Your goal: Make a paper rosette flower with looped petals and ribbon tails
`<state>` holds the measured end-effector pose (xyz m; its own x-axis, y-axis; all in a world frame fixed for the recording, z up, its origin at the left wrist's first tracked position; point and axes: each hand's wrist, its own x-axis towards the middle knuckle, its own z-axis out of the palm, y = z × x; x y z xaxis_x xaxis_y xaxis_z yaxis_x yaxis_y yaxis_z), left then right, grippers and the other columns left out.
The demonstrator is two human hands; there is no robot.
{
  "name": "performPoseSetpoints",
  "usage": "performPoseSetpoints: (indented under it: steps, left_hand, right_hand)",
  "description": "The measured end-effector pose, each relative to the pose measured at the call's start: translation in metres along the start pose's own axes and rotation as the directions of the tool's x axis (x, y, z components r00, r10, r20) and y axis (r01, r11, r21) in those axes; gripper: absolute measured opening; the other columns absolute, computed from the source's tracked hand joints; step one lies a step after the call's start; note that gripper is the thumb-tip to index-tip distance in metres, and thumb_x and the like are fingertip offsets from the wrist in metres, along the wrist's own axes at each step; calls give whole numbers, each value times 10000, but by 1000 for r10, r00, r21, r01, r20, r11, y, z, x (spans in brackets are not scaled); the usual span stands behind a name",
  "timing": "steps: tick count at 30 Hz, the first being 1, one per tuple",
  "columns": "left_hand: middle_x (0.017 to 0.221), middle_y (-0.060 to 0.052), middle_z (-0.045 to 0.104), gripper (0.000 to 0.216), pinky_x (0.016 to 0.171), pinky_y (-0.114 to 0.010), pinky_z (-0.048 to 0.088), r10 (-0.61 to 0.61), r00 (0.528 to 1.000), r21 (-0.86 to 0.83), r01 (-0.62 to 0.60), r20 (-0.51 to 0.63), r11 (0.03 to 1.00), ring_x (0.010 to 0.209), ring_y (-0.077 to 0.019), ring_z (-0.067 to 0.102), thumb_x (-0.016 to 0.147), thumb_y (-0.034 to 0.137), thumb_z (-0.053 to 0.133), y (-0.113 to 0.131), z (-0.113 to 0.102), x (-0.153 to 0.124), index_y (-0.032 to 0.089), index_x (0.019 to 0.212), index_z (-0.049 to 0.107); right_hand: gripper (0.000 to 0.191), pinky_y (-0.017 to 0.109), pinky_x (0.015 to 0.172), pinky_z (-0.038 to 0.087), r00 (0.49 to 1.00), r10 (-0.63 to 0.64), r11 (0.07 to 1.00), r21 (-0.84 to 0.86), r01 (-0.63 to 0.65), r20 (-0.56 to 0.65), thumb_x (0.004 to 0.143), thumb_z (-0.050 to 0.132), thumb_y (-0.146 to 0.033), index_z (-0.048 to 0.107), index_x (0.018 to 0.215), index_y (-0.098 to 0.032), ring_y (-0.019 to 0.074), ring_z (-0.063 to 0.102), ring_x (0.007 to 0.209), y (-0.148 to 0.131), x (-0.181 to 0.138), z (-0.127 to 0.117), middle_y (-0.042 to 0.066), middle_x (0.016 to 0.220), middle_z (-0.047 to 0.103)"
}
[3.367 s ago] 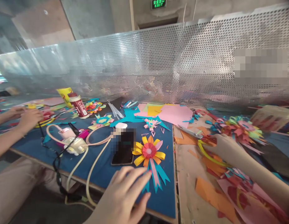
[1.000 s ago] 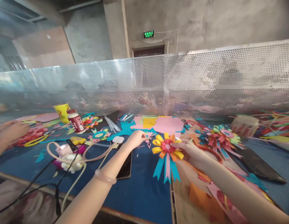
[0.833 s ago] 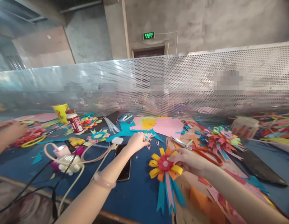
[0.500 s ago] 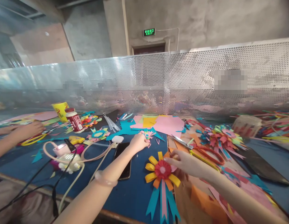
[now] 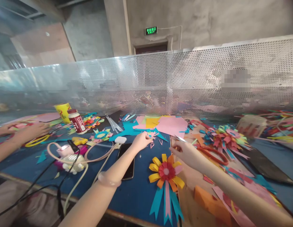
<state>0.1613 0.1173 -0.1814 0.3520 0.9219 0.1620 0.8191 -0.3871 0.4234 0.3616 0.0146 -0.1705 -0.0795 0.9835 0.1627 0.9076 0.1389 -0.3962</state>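
My left hand (image 5: 142,141) pinches a small pink and light green paper flower (image 5: 152,134) above the blue table. My right hand (image 5: 184,152) has its fingers curled in over the scissors (image 5: 180,138); only the blades show past the hand, and the handles are hidden under it. Just below lies a paper rosette (image 5: 166,171) with a red centre, yellow and orange loops, and blue and pink ribbon tails. Two little pink paper loops (image 5: 161,142) rest near the flower. Pink paper sheets (image 5: 172,125) are spread behind my hands.
A phone (image 5: 128,167) lies under my left forearm. Leftward are a power strip with cables (image 5: 74,162), a brown-capped bottle (image 5: 77,122), a yellow cup (image 5: 63,112) and another person's hand (image 5: 37,130). Rightward sit red-handled scissors (image 5: 216,155) and finished paper flowers (image 5: 225,137). A perforated metal screen (image 5: 151,82) stands behind.
My right hand has moved up and away from the rosette to the scissors, and its fingers have curled. The yellow scissor handle has gone from sight. My left hand keeps the paper flower.
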Motion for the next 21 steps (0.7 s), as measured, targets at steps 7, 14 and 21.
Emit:
performPoseSetpoints:
  steps: [7, 14, 21]
  left_hand:
    - [626, -39, 657, 243, 565, -229, 345, -27, 999, 19, 27, -37, 999, 648, -177, 603, 761, 321, 558, -13, -12, -6, 167, 595, 646]
    - [687, -32, 693, 120, 632, -230, 395, -36, 999, 29, 36, 22, 999, 732, -194, 631, 696, 277, 615, -18, -14, -12, 186, 678, 692]
    - [680, -32, 693, 143, 621, -231, 397, 30, 998, -8, -30, 57, 1000, 709, -185, 630, 718, 272, 603, -15, -14, -14, 167, 667, 685]
  right_hand:
    - [223, 311, 704, 500, 981, -20, 997, -65, 33, 193, 882, 538, -345, 623, 907, -141, 151, 613, 776, -39, 79, 27, 19, 881, 643]
    - [251, 376, 777, 502, 958, 25, 982, -185, 30, 285, 889, 533, -341, 583, 1046, -152, 181, 599, 893, -49, 98, 42, 54, 1044, 605]
    - [217, 265, 629, 468, 893, -237, 950, -99, 295, 382, 858, 550, -329, 644, 882, -135, 141, 598, 696, -37, 91, 3, -3, 787, 641]
